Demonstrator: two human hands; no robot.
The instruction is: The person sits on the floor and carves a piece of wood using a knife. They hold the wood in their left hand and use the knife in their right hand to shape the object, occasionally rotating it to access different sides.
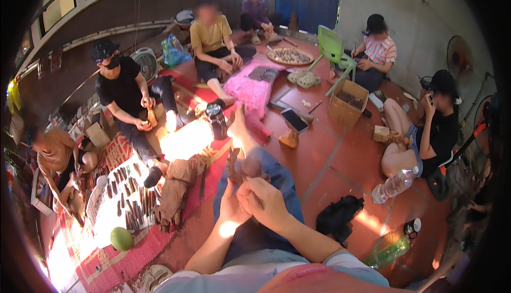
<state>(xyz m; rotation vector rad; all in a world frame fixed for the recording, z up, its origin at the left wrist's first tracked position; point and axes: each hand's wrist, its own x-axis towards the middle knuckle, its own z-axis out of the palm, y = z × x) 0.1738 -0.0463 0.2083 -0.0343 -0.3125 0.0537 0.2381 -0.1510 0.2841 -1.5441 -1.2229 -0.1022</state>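
My left hand (233, 208) is closed around the lower part of a brown wooden carving (233, 166), which stands up above my lap. Against it, my right hand (264, 201) is closed on a slim tool like a carving chisel (260, 203); only a short dark length of it shows between the fingers. The two hands touch each other over my blue trousers (285, 186). A rounded brown shape (252, 166) sits just beyond my right fingers; whether it belongs to the carving I cannot tell.
Many chisels (130, 194) lie on a pale cloth at the left, beside a large rough wood piece (178, 189) and a green round fruit (121, 238). A phone (294, 120) leans on a wooden block ahead. A black bag (340, 216) and bottles (391, 247) lie right. Several people sit around.
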